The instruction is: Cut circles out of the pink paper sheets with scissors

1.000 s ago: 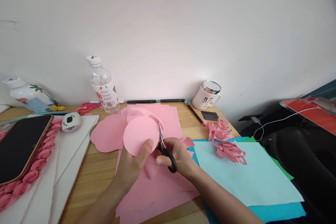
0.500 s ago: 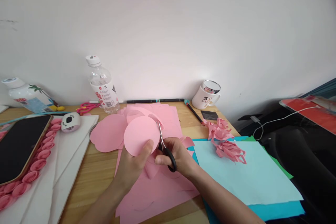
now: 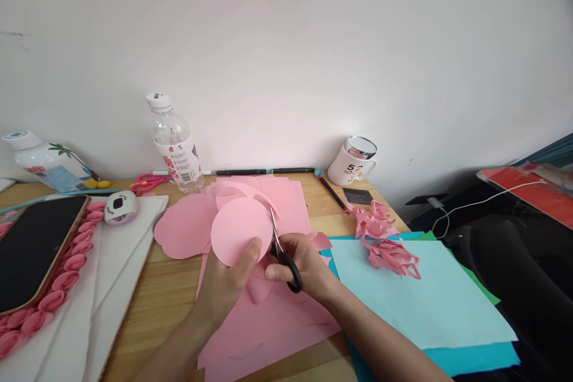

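Note:
My left hand (image 3: 226,283) pinches a round pink paper disc (image 3: 239,230) by its lower edge, thumb on top, and holds it up over the desk. My right hand (image 3: 304,265) grips black-handled scissors (image 3: 283,250), fingers through the loops. The blades point up along the disc's right edge. Under both hands lie loose pink paper sheets (image 3: 268,322) and more cut pink shapes (image 3: 185,227).
A wooden desk (image 3: 152,292) stands against a white wall. On it stand a plastic bottle (image 3: 175,144), a white mug (image 3: 351,162), pink scrap curls (image 3: 385,242) on light blue paper (image 3: 430,298), a phone (image 3: 33,248) on white board with pink paper roses (image 3: 67,265), a small punch (image 3: 120,206), pink scissors (image 3: 150,182) and black pens (image 3: 268,172).
Almost nothing has moved. The disc and the scissors hold the same place, with only a slight shift of the blades along the disc's edge.

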`<state>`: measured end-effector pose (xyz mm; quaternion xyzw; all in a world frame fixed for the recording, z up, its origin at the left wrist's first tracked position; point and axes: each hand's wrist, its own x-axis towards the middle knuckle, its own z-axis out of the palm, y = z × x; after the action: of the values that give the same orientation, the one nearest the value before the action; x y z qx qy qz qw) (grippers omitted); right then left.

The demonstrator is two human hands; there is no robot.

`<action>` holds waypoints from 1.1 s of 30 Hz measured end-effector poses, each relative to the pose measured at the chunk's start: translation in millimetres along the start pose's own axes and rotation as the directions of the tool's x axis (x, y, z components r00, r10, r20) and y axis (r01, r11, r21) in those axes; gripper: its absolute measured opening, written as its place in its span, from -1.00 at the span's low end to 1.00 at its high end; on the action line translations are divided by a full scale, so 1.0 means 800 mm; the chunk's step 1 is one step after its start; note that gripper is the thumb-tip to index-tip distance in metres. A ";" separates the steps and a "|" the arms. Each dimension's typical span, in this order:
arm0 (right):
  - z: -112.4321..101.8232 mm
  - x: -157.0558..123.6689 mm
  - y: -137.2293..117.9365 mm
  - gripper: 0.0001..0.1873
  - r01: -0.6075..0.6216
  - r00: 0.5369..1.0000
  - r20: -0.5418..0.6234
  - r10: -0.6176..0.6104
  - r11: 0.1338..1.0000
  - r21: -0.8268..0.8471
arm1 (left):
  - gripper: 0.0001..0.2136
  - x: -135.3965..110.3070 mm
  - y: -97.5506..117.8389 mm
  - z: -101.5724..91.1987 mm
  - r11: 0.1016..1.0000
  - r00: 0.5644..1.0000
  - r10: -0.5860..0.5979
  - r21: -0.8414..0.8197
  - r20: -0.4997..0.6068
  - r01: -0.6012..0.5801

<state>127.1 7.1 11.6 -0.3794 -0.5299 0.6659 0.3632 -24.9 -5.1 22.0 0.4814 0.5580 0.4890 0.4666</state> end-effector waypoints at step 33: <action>-0.011 0.000 -0.002 -0.78 0.287 0.955 -0.096 -0.280 0.956 0.064 | -0.61 0.011 -0.017 -0.003 0.975 0.991 0.127 -0.191 0.034 -0.118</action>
<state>135.2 11.1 12.2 -0.3133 -0.5364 0.6100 0.4920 -29.0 2.7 8.4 0.4797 0.4676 0.5561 0.4918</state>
